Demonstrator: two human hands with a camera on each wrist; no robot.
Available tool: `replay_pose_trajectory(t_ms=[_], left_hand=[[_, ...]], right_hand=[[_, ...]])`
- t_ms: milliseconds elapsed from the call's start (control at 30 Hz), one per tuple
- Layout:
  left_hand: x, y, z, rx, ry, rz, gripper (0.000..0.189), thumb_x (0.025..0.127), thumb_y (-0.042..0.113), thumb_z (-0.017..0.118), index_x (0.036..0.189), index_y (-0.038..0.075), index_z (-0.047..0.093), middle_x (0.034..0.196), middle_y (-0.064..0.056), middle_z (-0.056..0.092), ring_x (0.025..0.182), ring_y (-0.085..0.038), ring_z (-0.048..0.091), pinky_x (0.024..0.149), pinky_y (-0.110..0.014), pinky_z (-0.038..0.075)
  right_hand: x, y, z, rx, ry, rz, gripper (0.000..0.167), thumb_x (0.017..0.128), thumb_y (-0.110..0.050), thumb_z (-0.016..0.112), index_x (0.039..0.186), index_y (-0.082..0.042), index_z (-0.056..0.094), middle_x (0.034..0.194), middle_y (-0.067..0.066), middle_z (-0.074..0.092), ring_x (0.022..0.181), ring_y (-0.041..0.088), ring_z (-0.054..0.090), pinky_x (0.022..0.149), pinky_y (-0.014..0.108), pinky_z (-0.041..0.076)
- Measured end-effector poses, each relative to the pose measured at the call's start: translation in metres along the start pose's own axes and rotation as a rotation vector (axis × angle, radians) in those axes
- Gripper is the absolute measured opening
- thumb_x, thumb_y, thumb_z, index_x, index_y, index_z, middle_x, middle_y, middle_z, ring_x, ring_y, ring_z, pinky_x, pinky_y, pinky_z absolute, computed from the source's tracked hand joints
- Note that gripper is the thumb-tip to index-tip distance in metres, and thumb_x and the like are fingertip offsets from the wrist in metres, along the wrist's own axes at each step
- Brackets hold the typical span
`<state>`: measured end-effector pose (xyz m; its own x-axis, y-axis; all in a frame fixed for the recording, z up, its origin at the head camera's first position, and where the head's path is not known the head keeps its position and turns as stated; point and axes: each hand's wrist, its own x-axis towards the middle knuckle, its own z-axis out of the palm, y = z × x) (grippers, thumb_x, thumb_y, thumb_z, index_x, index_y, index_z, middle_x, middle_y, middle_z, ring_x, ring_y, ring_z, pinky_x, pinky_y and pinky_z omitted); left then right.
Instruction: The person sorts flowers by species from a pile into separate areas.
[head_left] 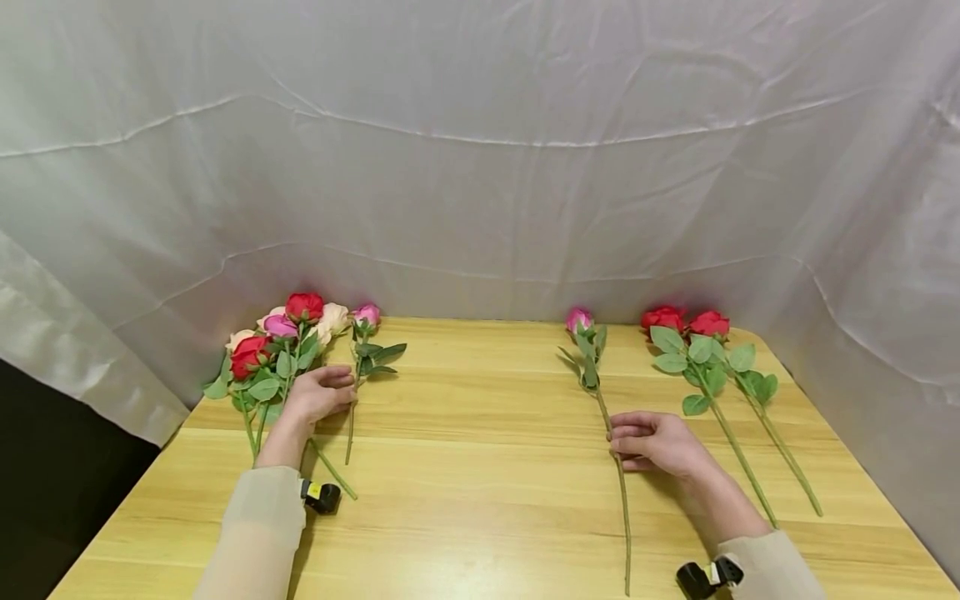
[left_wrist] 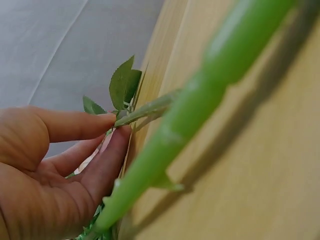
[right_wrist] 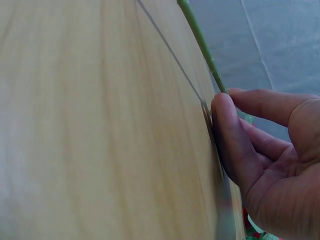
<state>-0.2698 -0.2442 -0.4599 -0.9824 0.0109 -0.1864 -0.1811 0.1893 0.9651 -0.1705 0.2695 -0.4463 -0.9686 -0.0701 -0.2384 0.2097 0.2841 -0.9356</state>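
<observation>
At the left, my left hand (head_left: 321, 395) pinches the thin stem of a pink rose (head_left: 367, 315) with dark green leaves. The left wrist view shows thumb and fingertip meeting on that stem (left_wrist: 150, 107). My right hand (head_left: 663, 443) holds another long-stemmed pink rose (head_left: 579, 319) near mid-stem, its bloom towards the table's back edge. In the right wrist view its green stem (right_wrist: 201, 45) runs up from the pinching fingertips. Beside and partly under my left forearm lies a bunch of roses: red (head_left: 304, 306), purple-pink (head_left: 281, 326) and cream (head_left: 333, 318).
Two red roses (head_left: 708, 323) lie at the right, their stems slanting towards my right forearm. A thick green stem (left_wrist: 182, 117) crosses close to the left wrist camera. The wooden table (head_left: 465, 467) ends against a grey cloth backdrop (head_left: 480, 200).
</observation>
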Motion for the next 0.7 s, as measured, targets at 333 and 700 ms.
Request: replay_pose_trajectory(t_ms=[333, 700], left_hand=[[-0.0009, 0.0014, 0.0002, 0.037, -0.023, -0.007, 0.054, 0.099, -0.002, 0.066, 0.148, -0.01, 0.048, 0.147, -0.031, 0.052, 0.101, -0.011, 0.07, 0.095, -0.032, 0.061], [-0.0017, 0.0013, 0.0008, 0.029, -0.059, 0.014, 0.05, 0.101, -0.003, 0.062, 0.147, -0.014, 0.046, 0.146, -0.032, 0.053, 0.109, -0.018, 0.07, 0.097, -0.033, 0.06]], right_hand=[[-0.0001, -0.0001, 0.0009, 0.019, 0.002, -0.001, 0.048, 0.099, -0.006, 0.069, 0.139, 0.017, 0.053, 0.102, 0.011, 0.074, 0.085, 0.02, 0.071, 0.077, 0.035, 0.066], [0.0004, 0.0018, -0.0036, 0.04, 0.005, -0.004, 0.051, 0.101, -0.011, 0.068, 0.14, 0.017, 0.051, 0.105, 0.011, 0.074, 0.087, 0.021, 0.073, 0.078, 0.035, 0.066]])
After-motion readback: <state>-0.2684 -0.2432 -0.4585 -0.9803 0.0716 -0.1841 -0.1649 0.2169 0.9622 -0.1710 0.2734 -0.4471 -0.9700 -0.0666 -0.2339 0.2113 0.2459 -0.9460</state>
